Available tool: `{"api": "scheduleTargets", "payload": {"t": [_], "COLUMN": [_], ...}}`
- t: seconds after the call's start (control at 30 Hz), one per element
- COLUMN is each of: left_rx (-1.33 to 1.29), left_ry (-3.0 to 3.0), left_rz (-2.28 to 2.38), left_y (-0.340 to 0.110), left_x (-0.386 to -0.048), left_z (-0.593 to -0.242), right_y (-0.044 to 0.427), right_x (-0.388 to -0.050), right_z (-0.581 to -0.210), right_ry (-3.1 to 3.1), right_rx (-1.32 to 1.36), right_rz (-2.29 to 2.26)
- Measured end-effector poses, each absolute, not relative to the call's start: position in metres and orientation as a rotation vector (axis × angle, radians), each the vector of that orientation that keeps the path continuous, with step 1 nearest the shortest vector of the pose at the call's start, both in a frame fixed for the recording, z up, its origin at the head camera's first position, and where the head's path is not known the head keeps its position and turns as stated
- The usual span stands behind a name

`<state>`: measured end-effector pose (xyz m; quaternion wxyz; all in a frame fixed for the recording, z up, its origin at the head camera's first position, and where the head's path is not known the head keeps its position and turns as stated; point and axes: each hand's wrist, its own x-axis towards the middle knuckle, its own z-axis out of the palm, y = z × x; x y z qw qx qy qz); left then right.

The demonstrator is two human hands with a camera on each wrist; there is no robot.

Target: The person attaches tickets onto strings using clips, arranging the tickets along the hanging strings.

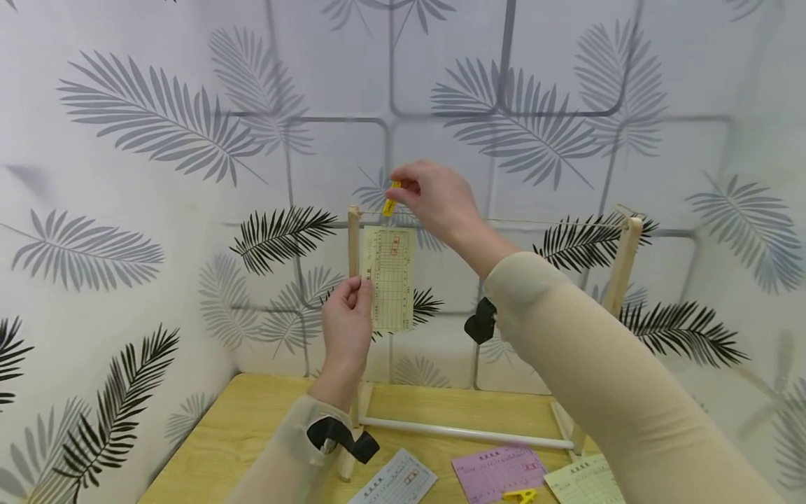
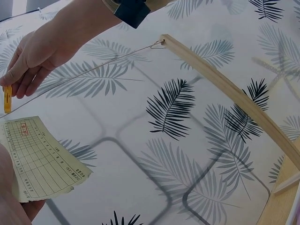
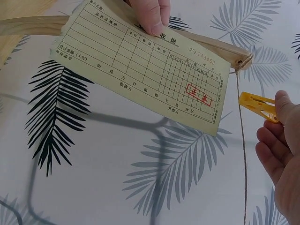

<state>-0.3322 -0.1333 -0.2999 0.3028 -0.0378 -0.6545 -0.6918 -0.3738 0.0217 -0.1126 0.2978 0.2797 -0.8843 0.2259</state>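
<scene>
Receipt (image 1: pixel 393 287): long axis upright, frame centre, just below string (image 1: pixel 541 222) — my left hand (image 1: pixel 349 318) pinches its edge; my right hand (image 1: pixel 441 199) pinches yellow clip (image 1: pixel 389 208) above.

Two hands in play, left hand (image 1: pixel 348 318) and right hand (image 1: pixel 439 203)! Four slips: a held slip (image 1: pixel 393 280) in the left, a pale slip (image 1: pixel 398 479), pink slip (image 1: pixel 497 472) and yellow slip (image 1: pixel 587 481) below. Two clips: a pinched clip (image 1: pixel 390 206) in the right, a loose clip (image 1: pixel 521 496) below it. Two posts: left post (image 1: pixel 354 245) behind the left hand, right post (image 1: pixel 622 266) right of both hands. One string (image 3: pixel 244 164), one rod (image 1: pixel 466 432) below the right hand.
</scene>
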Motion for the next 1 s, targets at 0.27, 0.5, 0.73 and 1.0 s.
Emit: {"api": "scheduleTargets", "payload": {"t": [0.27, 0.5, 0.73, 1.0], "left_rx": [-0.079, -0.067, -0.096, -0.083], "left_ry": [-1.735, -1.748, -1.738, -1.734], "left_rz": [-1.814, -1.796, -1.781, -1.771], "left_y": [-0.135, -0.132, -0.13, -0.131], "left_x": [-0.333, -0.333, -0.332, -0.332], "left_z": [-0.302, -0.298, -0.295, -0.295], "right_y": [0.014, 0.012, 0.01, 0.007], "right_x": [-0.376, -0.376, -0.376, -0.375], "right_z": [-0.112, -0.111, -0.111, -0.114], "right_ry": [-2.302, -2.298, -2.314, -2.341], "right_rx": [0.772, 0.758, 0.742, 0.742], "right_rz": [0.61, 0.615, 0.585, 0.556]}}
